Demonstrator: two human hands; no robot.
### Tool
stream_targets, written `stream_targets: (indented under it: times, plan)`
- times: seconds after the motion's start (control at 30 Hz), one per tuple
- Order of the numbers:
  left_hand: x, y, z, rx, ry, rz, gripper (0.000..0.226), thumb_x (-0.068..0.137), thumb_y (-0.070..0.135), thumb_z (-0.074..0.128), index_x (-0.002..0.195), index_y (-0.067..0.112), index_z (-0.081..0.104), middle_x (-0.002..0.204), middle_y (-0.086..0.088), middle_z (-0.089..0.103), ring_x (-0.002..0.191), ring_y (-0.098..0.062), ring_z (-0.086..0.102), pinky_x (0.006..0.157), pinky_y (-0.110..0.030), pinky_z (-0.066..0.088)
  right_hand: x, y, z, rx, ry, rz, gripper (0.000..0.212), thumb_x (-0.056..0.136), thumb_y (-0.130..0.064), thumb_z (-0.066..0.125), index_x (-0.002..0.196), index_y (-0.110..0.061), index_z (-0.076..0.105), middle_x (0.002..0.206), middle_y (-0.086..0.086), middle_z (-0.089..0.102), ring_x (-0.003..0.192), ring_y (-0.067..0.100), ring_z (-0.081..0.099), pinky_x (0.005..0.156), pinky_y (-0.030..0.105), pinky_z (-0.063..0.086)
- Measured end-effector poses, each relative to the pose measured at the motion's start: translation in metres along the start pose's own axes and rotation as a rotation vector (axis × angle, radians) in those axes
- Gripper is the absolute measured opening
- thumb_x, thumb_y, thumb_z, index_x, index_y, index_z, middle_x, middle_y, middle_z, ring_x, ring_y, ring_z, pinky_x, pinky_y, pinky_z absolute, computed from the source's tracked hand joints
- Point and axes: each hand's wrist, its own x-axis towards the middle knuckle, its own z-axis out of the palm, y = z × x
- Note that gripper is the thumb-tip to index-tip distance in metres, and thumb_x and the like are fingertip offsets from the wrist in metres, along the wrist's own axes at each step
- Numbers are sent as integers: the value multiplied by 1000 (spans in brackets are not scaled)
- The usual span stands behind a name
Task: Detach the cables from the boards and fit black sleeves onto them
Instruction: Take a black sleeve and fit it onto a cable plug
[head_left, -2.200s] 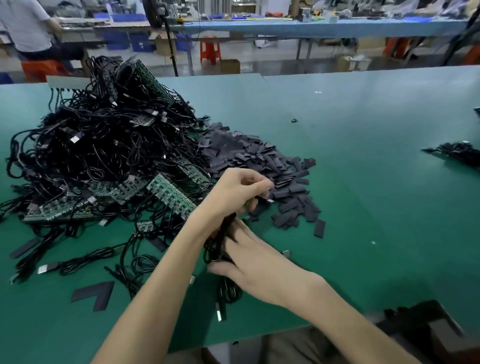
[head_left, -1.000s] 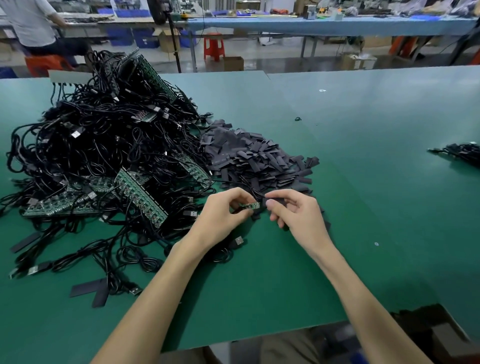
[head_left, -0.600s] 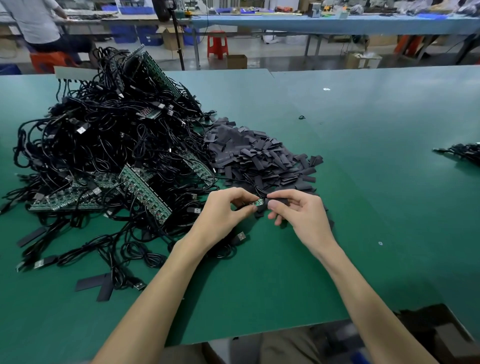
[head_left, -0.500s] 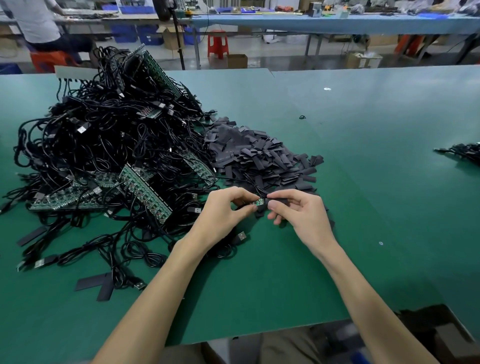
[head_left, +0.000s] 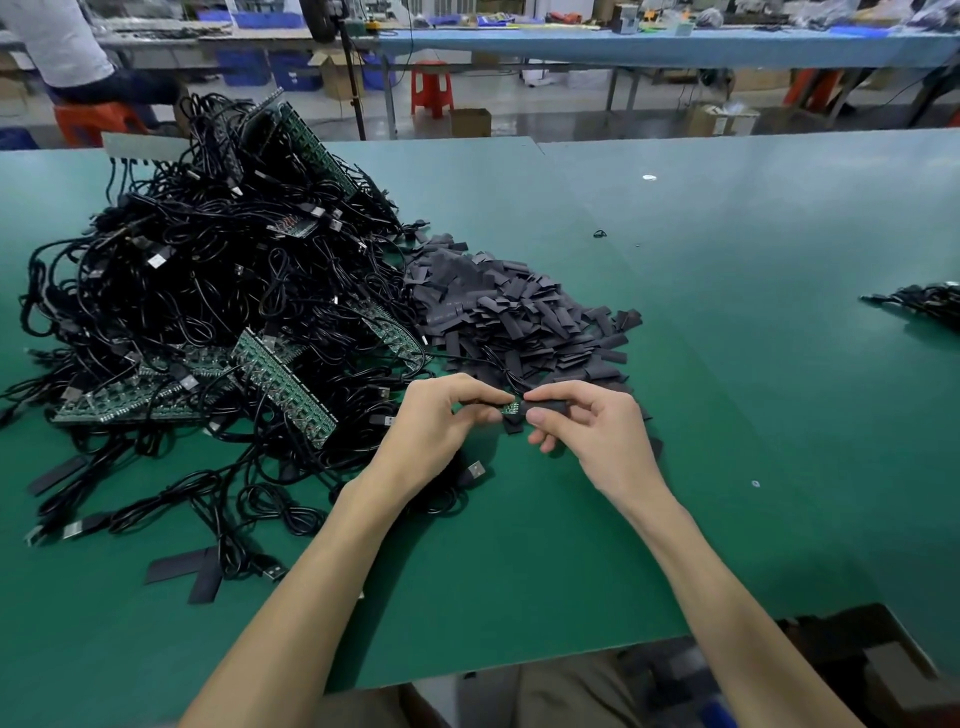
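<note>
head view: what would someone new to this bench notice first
A big tangled heap of black cables and green boards fills the green table's left side, with a pile of black sleeves to its right. Just in front, the left hand pinches a small green board and the right hand pinches a black sleeve up against it.

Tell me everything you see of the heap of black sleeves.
The sleeve heap is many short, flat, matte black strips, like flattened tubing; a few bear faint pale print. They lie loose, criss-crossed, on the table, right of the cable pile, whose cables overlap its left edge. At its near edge the right hand pinches one sleeve; the left hand pinches a small board.
</note>
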Motion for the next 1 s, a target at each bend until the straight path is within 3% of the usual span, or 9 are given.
stream_targets:
  times: [0.23, 0.47, 0.77, 1.0]
  plan:
    - [0, -3, 2, 17, 36, 61, 32, 85, -16, 67, 98, 9, 82, 90, 2, 75, 81, 0, 70, 80, -14, 52, -2, -3, 0, 1, -2, 4, 17, 89, -2, 77, 103, -11, 76, 68, 11, 74, 58, 18, 68, 65, 24, 55]
    - [-1, -2, 2, 44, 34, 109, 31, 84, -12, 72, 100, 13, 82, 89, 4, 75, 83, -2, 70, 80, -14, 51, -2, -2, 3, 8, -23, 17, 19, 88, -2, 78, 101, -14, 77, 68, 12, 74, 59, 19, 68, 65, 25, 55]
    - [-2, 0, 1, 7, 63, 18, 39, 87, -13, 63, 100, 19, 81, 81, 26, 73, 82, 2, 70, 78, -7, 46, -4, -4, 1, 14, 54, -20, 17, 88, -2, 78, 99, -15, 77, 70, 10, 75, 60, 20, 70, 64, 26, 56]
    - [-2, 0, 1, 44, 60, 73, 42, 87, -21, 55, 99, 10, 81, 81, 9, 73, 80, -3, 71, 78, -10, 48, -4, -5, 1, 41, -6, -14, 18, 87, 1, 78, 100, -11, 78, 69, 14, 74, 58, 21, 69, 65, 25, 55]
